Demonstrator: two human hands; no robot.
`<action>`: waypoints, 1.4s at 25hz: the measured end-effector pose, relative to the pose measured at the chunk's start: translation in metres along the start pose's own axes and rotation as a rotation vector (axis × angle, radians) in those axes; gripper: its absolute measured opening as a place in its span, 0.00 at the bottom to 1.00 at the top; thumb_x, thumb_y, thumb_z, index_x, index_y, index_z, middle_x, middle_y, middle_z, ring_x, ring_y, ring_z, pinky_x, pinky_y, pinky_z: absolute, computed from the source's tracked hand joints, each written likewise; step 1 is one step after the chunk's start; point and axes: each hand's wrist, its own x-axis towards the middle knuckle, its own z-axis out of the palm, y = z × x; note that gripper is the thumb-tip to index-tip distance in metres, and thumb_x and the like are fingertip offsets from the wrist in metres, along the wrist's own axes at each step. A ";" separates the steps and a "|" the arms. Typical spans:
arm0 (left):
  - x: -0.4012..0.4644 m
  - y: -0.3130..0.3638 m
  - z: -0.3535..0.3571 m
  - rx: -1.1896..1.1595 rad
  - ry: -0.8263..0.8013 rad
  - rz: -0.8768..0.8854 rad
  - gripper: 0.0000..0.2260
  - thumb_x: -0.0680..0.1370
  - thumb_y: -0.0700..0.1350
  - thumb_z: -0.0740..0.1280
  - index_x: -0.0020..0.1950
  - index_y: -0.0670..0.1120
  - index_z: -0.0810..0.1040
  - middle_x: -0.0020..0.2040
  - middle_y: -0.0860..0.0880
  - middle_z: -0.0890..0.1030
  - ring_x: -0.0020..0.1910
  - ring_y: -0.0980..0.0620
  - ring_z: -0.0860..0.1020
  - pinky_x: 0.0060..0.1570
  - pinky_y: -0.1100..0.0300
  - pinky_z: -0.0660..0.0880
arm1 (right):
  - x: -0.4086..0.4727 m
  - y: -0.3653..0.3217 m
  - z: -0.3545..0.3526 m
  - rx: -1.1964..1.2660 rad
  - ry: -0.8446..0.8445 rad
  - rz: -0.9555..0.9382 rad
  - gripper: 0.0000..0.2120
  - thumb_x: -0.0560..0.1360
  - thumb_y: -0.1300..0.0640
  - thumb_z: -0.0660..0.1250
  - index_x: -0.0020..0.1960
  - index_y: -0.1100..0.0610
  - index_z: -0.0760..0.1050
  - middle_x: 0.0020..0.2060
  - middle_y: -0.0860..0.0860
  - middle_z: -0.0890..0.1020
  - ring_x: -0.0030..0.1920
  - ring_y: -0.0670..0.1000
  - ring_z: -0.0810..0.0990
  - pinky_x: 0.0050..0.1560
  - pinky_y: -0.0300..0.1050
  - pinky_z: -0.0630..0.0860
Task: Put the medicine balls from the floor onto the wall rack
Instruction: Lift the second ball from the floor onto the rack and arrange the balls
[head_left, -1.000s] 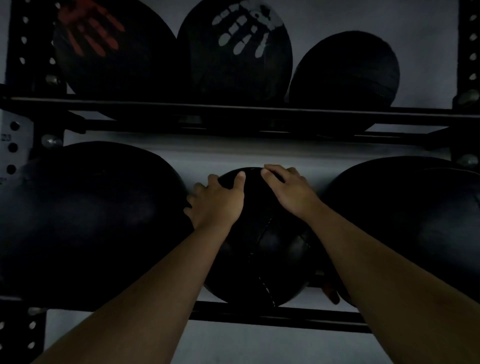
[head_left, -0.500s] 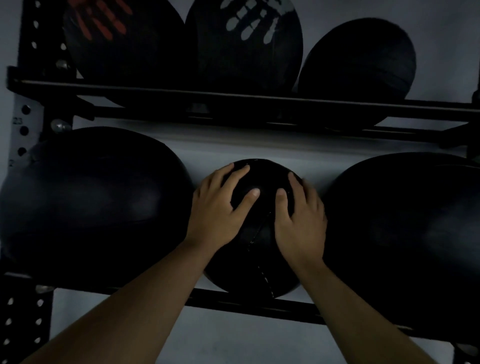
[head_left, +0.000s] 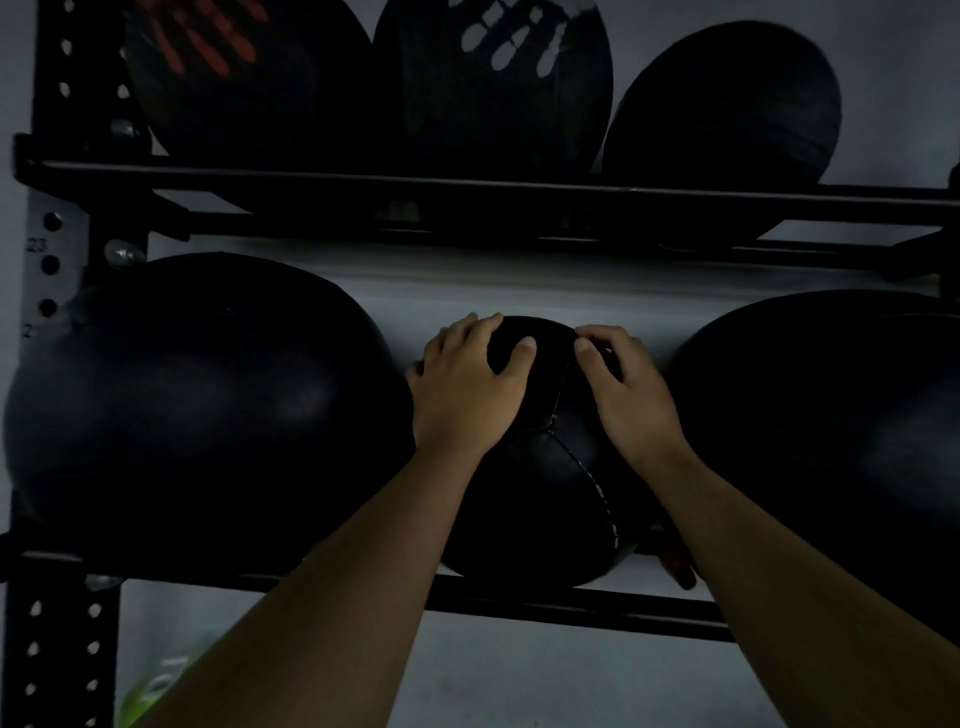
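A small black stitched medicine ball (head_left: 550, 488) sits on the lower shelf rail (head_left: 561, 605) of the black wall rack, wedged between two much larger black balls. My left hand (head_left: 467, 389) lies on its upper left, fingers curled over the top. My right hand (head_left: 623, 389) presses on its upper right, fingers bent against the ball. Both hands rest on the ball from the front.
A large black ball (head_left: 202, 410) fills the left of the lower shelf and another (head_left: 831, 441) the right. The upper shelf (head_left: 519, 192) holds three balls, one with an orange handprint (head_left: 208, 36), one with a white handprint (head_left: 509, 41). A perforated upright (head_left: 52, 649) stands left.
Both hands have slid up toward the top of the small ball and spread slightly apart. The view has shifted a little; the ball stays on the shelf.
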 end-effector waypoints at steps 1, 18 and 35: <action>0.000 0.000 -0.001 -0.002 -0.013 0.006 0.27 0.79 0.66 0.56 0.77 0.60 0.69 0.80 0.56 0.66 0.81 0.49 0.60 0.77 0.38 0.53 | -0.004 0.002 -0.001 -0.021 -0.028 -0.004 0.17 0.82 0.41 0.60 0.69 0.42 0.76 0.68 0.47 0.77 0.71 0.50 0.74 0.74 0.54 0.70; 0.008 -0.060 -0.164 0.518 -0.136 0.189 0.25 0.84 0.61 0.53 0.80 0.56 0.63 0.83 0.49 0.61 0.83 0.46 0.53 0.80 0.40 0.40 | -0.010 -0.072 0.020 -0.510 -0.035 0.171 0.20 0.81 0.42 0.57 0.68 0.52 0.70 0.68 0.61 0.75 0.68 0.67 0.72 0.69 0.63 0.68; 0.008 -0.232 -0.248 0.032 -0.031 -0.058 0.45 0.69 0.79 0.52 0.82 0.62 0.48 0.85 0.51 0.51 0.83 0.43 0.49 0.77 0.32 0.51 | -0.067 -0.197 0.264 -0.346 -0.009 0.094 0.38 0.76 0.24 0.48 0.82 0.36 0.48 0.85 0.49 0.50 0.85 0.58 0.46 0.78 0.75 0.44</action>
